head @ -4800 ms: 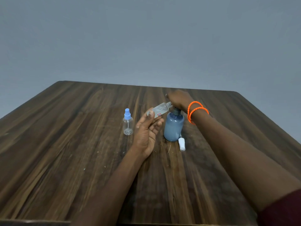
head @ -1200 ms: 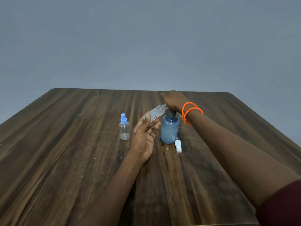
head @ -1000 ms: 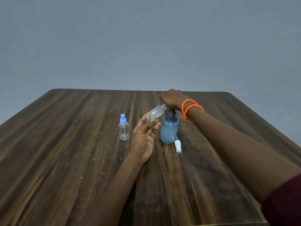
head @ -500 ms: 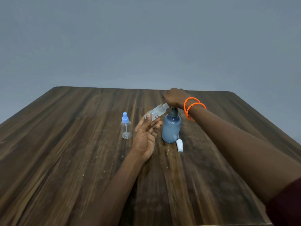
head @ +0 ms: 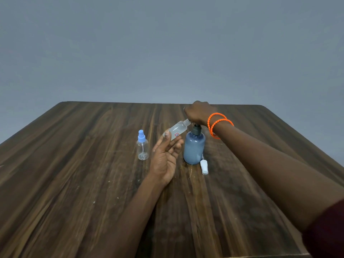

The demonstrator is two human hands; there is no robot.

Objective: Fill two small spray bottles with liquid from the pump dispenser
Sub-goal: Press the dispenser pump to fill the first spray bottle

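Pump dispenser (head: 194,150) taken as landmark, upright near mid-tabletop (head: 74,164). Compared with half a second ago, little is altered: the uncapped spray bottle (head: 177,129) is held at the same tilt, neck up against the dispenser's spout, and the right hand (head: 199,112) is kept on the pump head. Pumping is judged to be still in progress, so the first fill is not yet finished

Left hand (head: 164,157), just left of the dispenser: the bottle's lower end is pinched between thumb and fingertips, the remaining fingers fairly straight and the palm turned up. Right hand: fingers are curled down over the pump head from above; two orange bracelets (head: 217,125) are worn at that wrist

Contents: the dispenser's body reads pale blue and opaque, level not discernible. The tilted bottle looks cloudy; how much liquid is inside cannot be told. The second spray bottle (head: 142,147), further left of the dispenser, is standing capped in blue, clear and seemingly empty. A white spray cap (head: 204,167) is lying just in front of the dispenser's base, to its right
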